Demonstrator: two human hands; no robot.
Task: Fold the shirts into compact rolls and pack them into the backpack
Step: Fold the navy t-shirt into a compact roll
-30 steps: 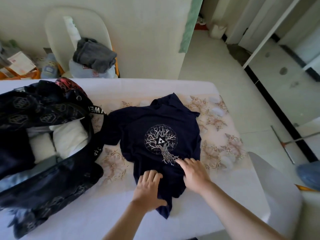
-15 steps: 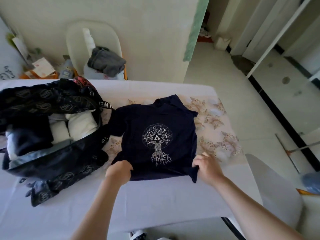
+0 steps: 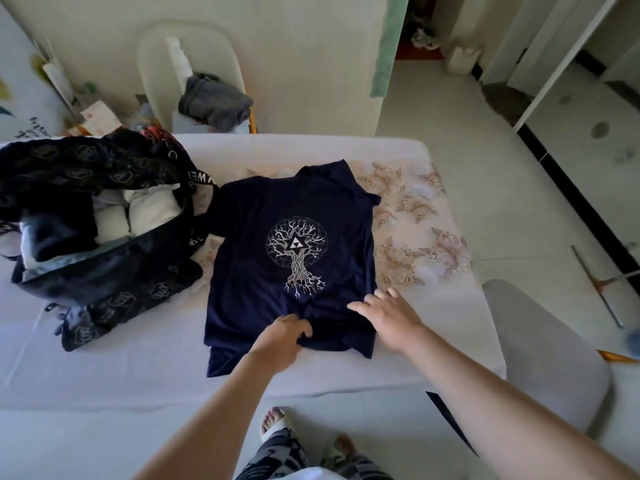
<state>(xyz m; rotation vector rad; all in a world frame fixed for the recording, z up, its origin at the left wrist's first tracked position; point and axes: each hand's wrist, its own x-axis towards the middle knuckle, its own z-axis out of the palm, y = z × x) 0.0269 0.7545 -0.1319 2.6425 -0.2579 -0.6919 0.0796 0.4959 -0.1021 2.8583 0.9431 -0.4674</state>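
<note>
Head view: the navy T-shirt (image 3: 294, 216) lies print-up on the white-covered table (image 3: 104, 375), just beside the open backpack (image 3: 104, 282), where white rolls (image 3: 152, 209) are already packed. The left hand (image 3: 280, 337) has its fingers curled, pinching a bunch of fabric near the hem. The right hand (image 3: 388, 315) rests on the lower right of the shirt with its fingers (image 3: 360, 308) spread flat.

The hem looks doubled and uneven, so a roll started here would likely come out lopsided and loose. The far sleeve (image 3: 221, 209) sits against the backpack's strap (image 3: 199, 216) and could drag on it. The lower corner lies near the table edge and could slip off.
</note>
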